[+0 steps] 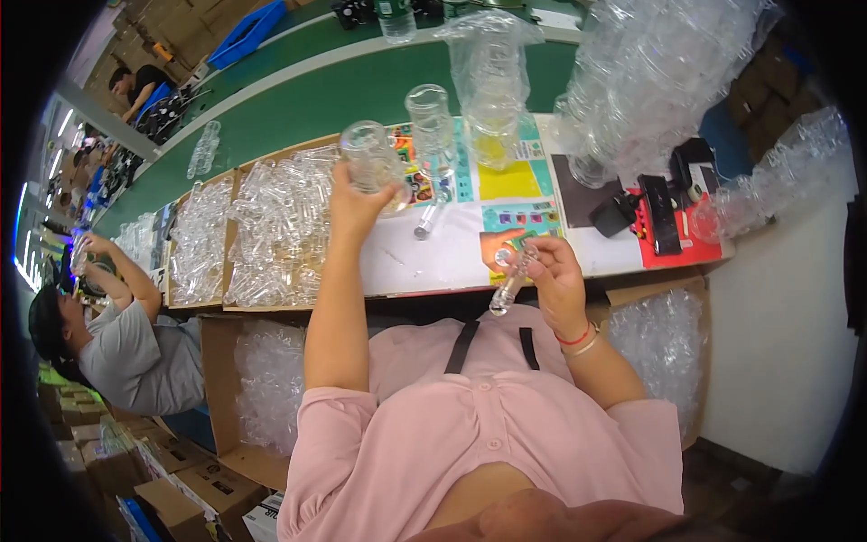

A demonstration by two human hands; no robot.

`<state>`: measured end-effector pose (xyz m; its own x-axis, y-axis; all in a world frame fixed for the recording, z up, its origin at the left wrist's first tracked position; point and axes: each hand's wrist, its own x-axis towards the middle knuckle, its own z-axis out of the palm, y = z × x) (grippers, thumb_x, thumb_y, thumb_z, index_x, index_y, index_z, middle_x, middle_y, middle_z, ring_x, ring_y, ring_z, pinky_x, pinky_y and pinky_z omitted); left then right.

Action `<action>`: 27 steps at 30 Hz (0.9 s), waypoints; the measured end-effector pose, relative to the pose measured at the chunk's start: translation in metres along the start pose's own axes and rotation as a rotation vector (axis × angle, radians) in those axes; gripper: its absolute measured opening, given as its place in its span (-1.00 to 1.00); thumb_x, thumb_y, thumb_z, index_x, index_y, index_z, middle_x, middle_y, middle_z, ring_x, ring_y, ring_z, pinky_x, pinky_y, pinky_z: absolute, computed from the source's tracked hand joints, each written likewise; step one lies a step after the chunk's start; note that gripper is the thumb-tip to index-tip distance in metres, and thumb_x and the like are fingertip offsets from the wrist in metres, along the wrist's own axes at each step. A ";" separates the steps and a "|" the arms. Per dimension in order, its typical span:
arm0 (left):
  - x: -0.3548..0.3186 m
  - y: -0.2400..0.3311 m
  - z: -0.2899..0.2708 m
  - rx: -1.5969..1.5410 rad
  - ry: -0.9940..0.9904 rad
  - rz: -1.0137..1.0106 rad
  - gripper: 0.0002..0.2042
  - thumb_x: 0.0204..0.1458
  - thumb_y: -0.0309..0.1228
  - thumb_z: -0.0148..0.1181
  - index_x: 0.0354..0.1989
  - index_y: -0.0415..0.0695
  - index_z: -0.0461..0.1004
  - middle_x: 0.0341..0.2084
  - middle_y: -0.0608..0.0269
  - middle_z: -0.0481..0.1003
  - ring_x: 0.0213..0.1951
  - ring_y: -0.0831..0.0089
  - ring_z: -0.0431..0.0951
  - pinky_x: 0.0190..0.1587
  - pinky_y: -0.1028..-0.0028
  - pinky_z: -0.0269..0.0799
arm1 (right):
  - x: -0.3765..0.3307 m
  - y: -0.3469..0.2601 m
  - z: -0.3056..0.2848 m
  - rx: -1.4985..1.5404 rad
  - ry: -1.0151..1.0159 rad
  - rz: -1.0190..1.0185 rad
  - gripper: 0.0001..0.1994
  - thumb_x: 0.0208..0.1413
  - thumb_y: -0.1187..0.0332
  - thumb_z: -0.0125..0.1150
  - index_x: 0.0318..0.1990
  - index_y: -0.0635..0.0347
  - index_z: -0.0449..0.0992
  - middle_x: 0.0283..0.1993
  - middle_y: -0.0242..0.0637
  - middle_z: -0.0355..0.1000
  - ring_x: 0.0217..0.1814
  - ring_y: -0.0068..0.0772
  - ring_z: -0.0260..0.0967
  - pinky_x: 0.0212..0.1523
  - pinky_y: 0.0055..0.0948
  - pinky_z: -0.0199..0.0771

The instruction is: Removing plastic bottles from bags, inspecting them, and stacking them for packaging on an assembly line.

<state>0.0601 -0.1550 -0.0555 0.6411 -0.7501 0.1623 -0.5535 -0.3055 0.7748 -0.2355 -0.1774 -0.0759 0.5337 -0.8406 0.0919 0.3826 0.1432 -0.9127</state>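
Observation:
My left hand (pixel 355 206) is raised over the bench and grips a clear glass vessel (pixel 372 159) with a round body. Close to my chest, my right hand (pixel 546 271) holds a short clear glass tube (pixel 512 282) that points down and to the left. A taller clear glass vessel (pixel 431 126) stands upright on the white bench top (pixel 433 257) just right of my left hand. Another loose glass tube (pixel 428 219) lies on the bench below it.
Trays of several clear glass pieces (pixel 271 230) fill the bench at left. Bagged glassware (pixel 650 81) piles up at back right, next to black tools on a red mat (pixel 664 217). Cardboard boxes with bubble wrap (pixel 262 379) stand beside me. Another person (pixel 126 343) sits at left.

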 end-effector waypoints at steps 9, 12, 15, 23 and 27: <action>-0.138 0.027 -0.045 -1.142 -0.200 0.020 -0.14 -0.56 -0.23 0.58 0.00 -0.27 0.24 -0.08 0.14 0.37 -0.06 0.34 0.42 -0.02 0.35 0.37 | -0.001 -0.010 0.032 0.159 -0.273 -0.038 -0.66 0.11 0.35 0.12 -0.01 0.26 0.24 -0.17 -0.07 0.42 -0.18 -0.36 0.43 -0.13 -0.41 0.46; -0.154 0.043 -0.049 -1.140 -0.306 -0.065 -0.19 -0.54 -0.24 0.58 -0.05 -0.28 0.29 -0.10 0.18 0.35 -0.05 0.39 0.40 0.01 0.38 0.34 | -0.007 -0.014 0.043 0.111 -0.402 -0.057 -0.65 0.11 0.38 0.12 0.01 0.30 0.23 -0.14 -0.10 0.40 -0.11 -0.37 0.41 -0.07 -0.42 0.42; -0.158 0.043 -0.048 -1.110 -0.250 -0.002 -0.25 -0.50 -0.24 0.57 -0.08 -0.26 0.30 -0.15 0.24 0.34 -0.08 0.43 0.39 -0.01 0.43 0.31 | -0.014 -0.018 0.055 -0.086 -0.330 -0.128 -0.60 0.07 0.27 0.19 -0.05 0.35 0.26 -0.19 -0.15 0.42 -0.11 -0.38 0.43 -0.07 -0.45 0.43; -0.162 0.037 -0.050 -0.967 -0.159 0.068 -0.31 -0.50 -0.16 0.56 -0.18 -0.23 0.36 -0.23 0.26 0.34 -0.17 0.47 0.40 -0.09 0.47 0.31 | -0.021 -0.013 0.055 -0.090 -0.337 -0.194 -0.61 0.06 0.33 0.19 -0.03 0.36 0.26 -0.13 -0.13 0.38 -0.10 -0.34 0.42 -0.05 -0.42 0.41; -0.163 0.035 -0.049 -0.844 -0.111 0.123 -0.33 -0.51 -0.11 0.54 -0.21 -0.22 0.38 -0.26 0.27 0.36 -0.20 0.48 0.39 -0.13 0.51 0.30 | -0.023 -0.011 0.052 -0.222 -0.326 -0.319 -0.62 0.01 0.41 0.24 -0.05 0.37 0.30 -0.11 -0.14 0.39 -0.08 -0.32 0.41 -0.01 -0.37 0.36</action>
<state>-0.0377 -0.0144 -0.0245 0.5226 -0.8156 0.2483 -0.0071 0.2870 0.9579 -0.2127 -0.1325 -0.0471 0.6375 -0.6127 0.4672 0.4145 -0.2384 -0.8783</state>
